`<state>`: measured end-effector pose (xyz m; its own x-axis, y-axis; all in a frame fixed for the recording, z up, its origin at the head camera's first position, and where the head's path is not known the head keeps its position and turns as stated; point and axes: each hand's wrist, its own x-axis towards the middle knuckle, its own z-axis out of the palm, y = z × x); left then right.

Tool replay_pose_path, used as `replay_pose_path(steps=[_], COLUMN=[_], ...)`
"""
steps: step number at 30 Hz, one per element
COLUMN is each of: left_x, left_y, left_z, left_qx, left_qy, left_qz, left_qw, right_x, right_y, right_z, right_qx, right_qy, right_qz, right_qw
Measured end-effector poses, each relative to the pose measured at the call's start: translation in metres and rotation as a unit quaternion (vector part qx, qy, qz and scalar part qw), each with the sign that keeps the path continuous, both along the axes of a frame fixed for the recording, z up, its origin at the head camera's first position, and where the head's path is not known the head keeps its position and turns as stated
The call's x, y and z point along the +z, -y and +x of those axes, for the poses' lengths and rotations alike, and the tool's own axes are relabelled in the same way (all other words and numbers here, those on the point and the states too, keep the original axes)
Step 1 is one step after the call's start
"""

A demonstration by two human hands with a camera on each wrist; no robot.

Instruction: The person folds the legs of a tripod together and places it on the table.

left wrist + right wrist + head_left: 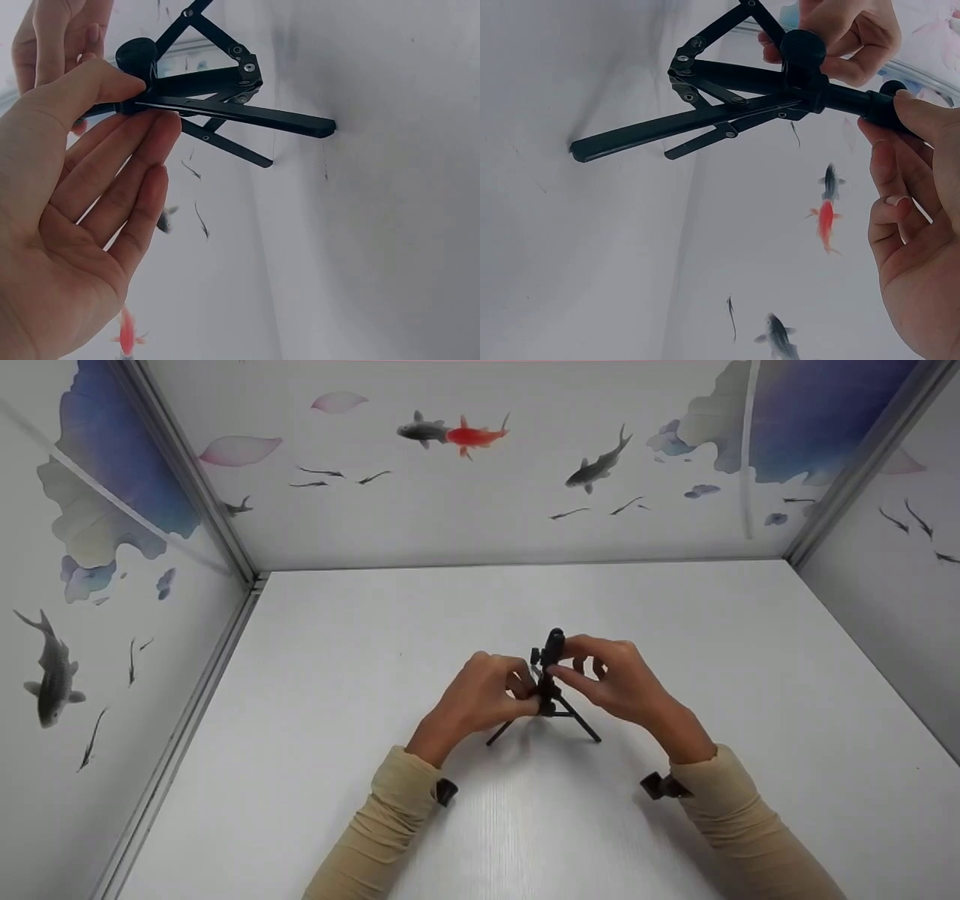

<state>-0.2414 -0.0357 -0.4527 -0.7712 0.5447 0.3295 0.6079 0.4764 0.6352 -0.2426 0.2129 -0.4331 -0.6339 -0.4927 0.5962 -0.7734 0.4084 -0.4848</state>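
A small black tripod (553, 649) stands upright on the white table, its legs spread out. My left hand (480, 694) pinches it from the left around the hub where the legs meet, thumb against fingers. In the left wrist view a round knob (136, 57) sits right by that thumb, and one leg (255, 116) stretches toward the table. Higher up, my right hand (626, 679) grips the tripod's head from the right. The right wrist view shows the right thumb and index finger around the head (883, 111), above the braced legs (667, 133).
The white table (337, 660) spreads around the tripod on all sides. Walls printed with fish and leaves (465, 510) enclose its back and sides, joined by metal frame posts (206, 495). A small black camera (446, 792) is worn at the left wrist, another (664, 786) at the right.
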Motion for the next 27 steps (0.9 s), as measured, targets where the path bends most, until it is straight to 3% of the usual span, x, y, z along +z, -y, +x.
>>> replay_pose_path(steps=[20,27], left_x=[0.0017,0.0025], left_y=[0.0004,0.0004], left_z=[0.0016,0.0013], left_qx=[-0.001,-0.005], left_qy=[0.023,0.016], left_qz=[0.022,0.028], left_qw=[0.9995,0.9995], right_x=[-0.002,-0.0024], right_y=[0.0005,-0.0001], right_z=[-0.0016,-0.0019], right_qx=[-0.001,-0.001], right_qy=[0.001,-0.008], right_qz=[0.001,0.0], right_qw=[1.0,1.0])
